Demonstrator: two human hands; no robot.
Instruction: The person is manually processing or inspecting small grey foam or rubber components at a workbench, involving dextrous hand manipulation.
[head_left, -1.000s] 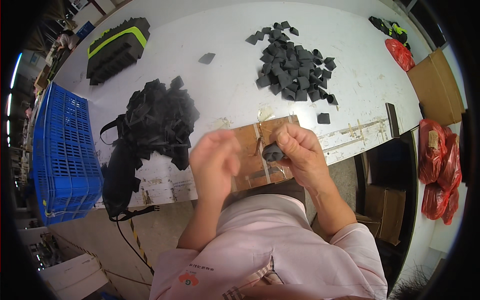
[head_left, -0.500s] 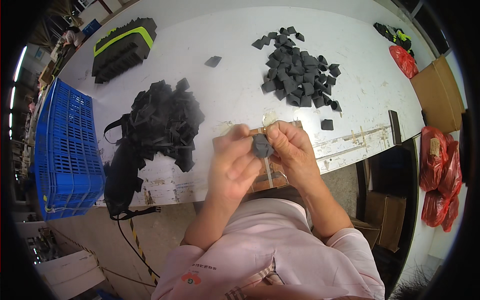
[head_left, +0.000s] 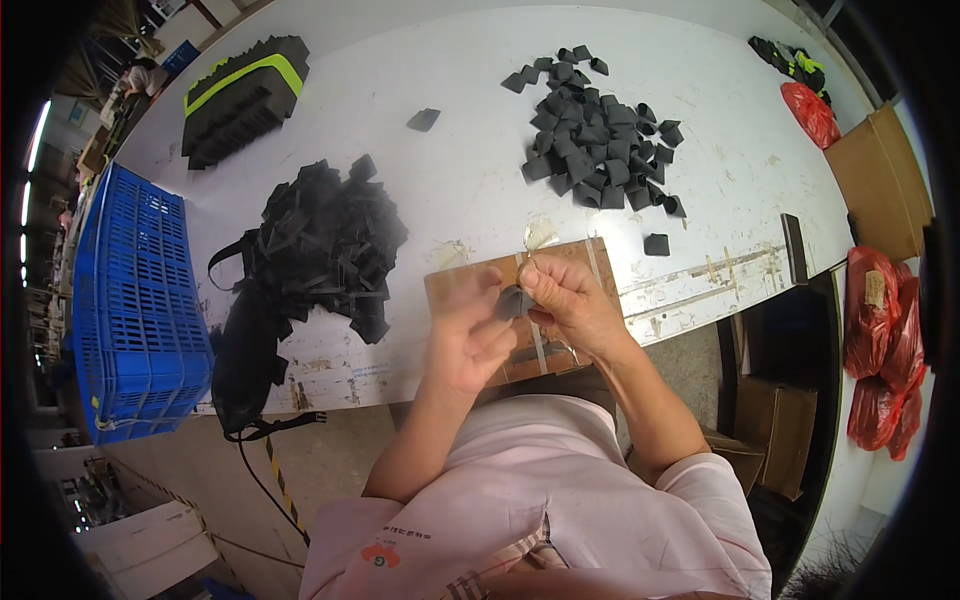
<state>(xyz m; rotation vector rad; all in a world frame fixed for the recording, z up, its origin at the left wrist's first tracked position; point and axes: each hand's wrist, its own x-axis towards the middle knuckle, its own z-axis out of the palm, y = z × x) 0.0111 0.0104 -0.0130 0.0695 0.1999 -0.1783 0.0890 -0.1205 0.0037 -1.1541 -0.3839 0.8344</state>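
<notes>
Between my hands, over the worktable, is a small dark grey folded fabric piece [head_left: 512, 302]. My right hand [head_left: 570, 300] pinches its upper right edge between thumb and fingers. Close against the piece's left side is my left hand [head_left: 468, 330], its fingers curled and smeared by motion, so its grip is unclear. Beneath both hands lies a brown wooden board [head_left: 570, 262] with pale strips across it. Farther right on the table is a heap of similar dark folded pieces [head_left: 600, 150]. To the left rises a pile of black strap pieces [head_left: 325, 245].
A blue plastic crate [head_left: 140, 300] stands at the left edge. Behind it sits a dark stack with a lime band [head_left: 245, 100]. One loose grey piece [head_left: 423, 120] lies mid-table, another [head_left: 656, 244] near the right front. Red bags [head_left: 880, 340] and a cardboard box [head_left: 880, 180] are at right.
Both hands have shifted slightly left with the fabric piece, which is now turned and shows a narrower side. More of the wooden board shows at its upper right.
</notes>
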